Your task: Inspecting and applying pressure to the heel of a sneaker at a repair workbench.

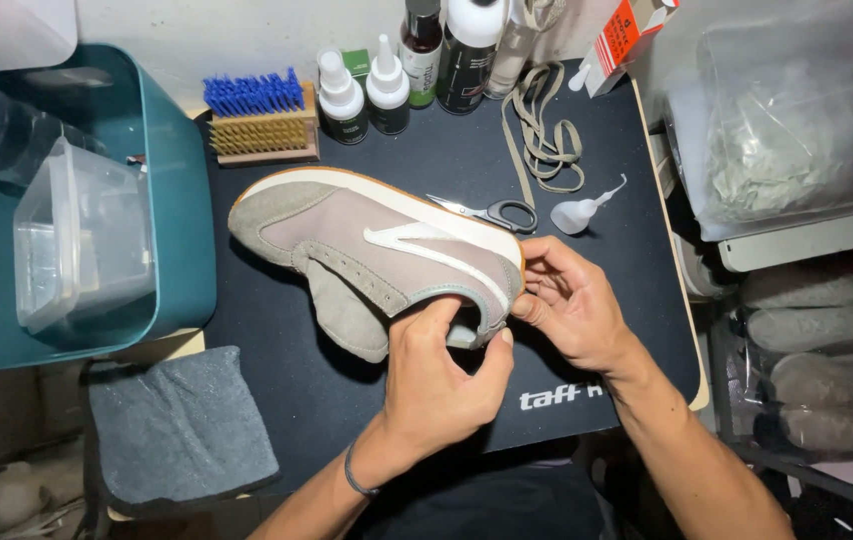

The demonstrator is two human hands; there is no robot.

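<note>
The shoe (377, 245) is a grey-beige suede sneaker with a white side stripe and white sole edged in tan. Unlaced, tongue hanging loose, it lies tilted on its side, toe pointing left, heel right.

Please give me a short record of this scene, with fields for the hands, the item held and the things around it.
Left hand: grips the collar of the sneaker
Right hand: pinches the heel
Sneaker: beige-grey, white stripe, held on its side, laces out
Surface: black mat
Behind sneaker: scissors, blue brush, bottles, loose lace
Left side: teal bin, grey cloth
</note>
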